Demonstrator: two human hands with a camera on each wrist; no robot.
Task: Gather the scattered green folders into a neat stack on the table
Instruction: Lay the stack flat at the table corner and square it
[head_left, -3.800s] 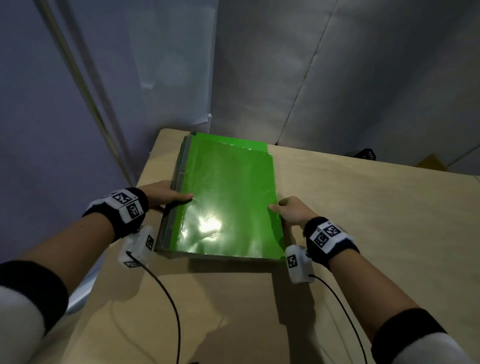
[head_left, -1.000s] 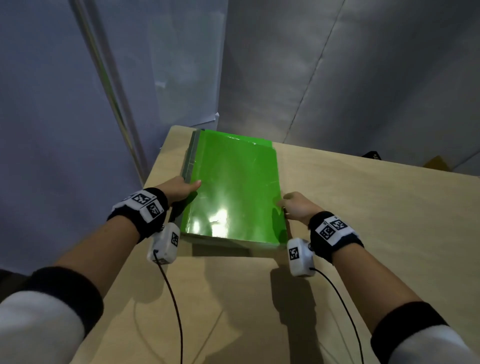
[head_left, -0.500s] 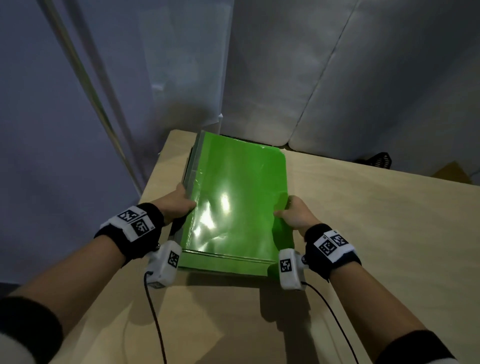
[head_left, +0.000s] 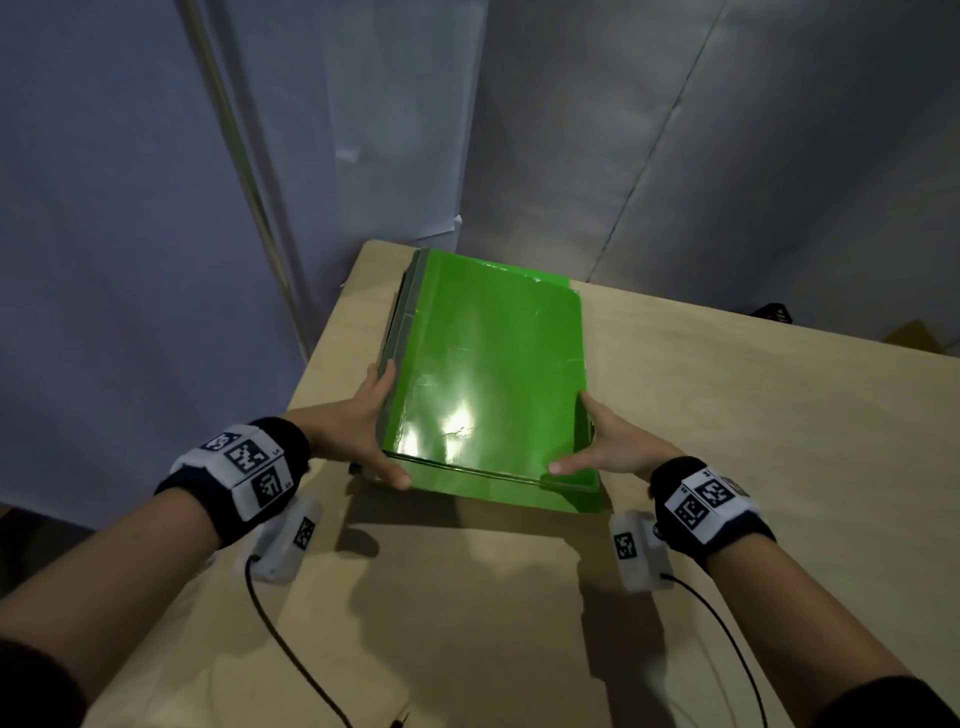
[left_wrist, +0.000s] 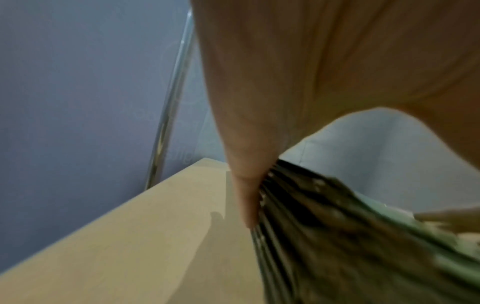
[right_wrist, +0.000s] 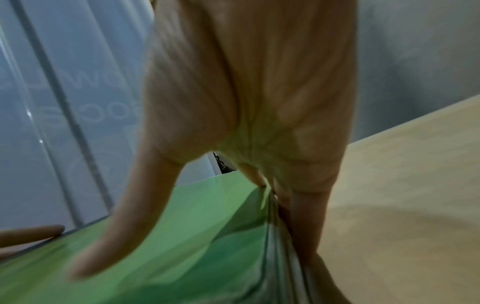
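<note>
A stack of green folders (head_left: 488, 374) lies lengthwise at the table's far left corner, its near end seemingly raised a little, with a shadow under it. My left hand (head_left: 358, 431) grips the near left corner, fingers along the grey spine side and thumb across the near edge. My right hand (head_left: 608, 447) holds the near right corner, thumb laid on the top cover, fingers down the right side. The left wrist view shows a finger (left_wrist: 246, 201) pressed against the layered folder edges (left_wrist: 337, 236). In the right wrist view the thumb (right_wrist: 124, 226) lies on the green top folder (right_wrist: 194, 236).
The light wooden table (head_left: 727, 467) stretches bare to the right and toward me. Grey wall panels and a metal pole (head_left: 244, 171) stand close behind the far left corner. Wrist camera cables (head_left: 291, 649) trail over the near tabletop.
Both hands have slid from the stack's sides toward its near corners. The thumbs now sit at the near edge. The stack stays in the far left corner.
</note>
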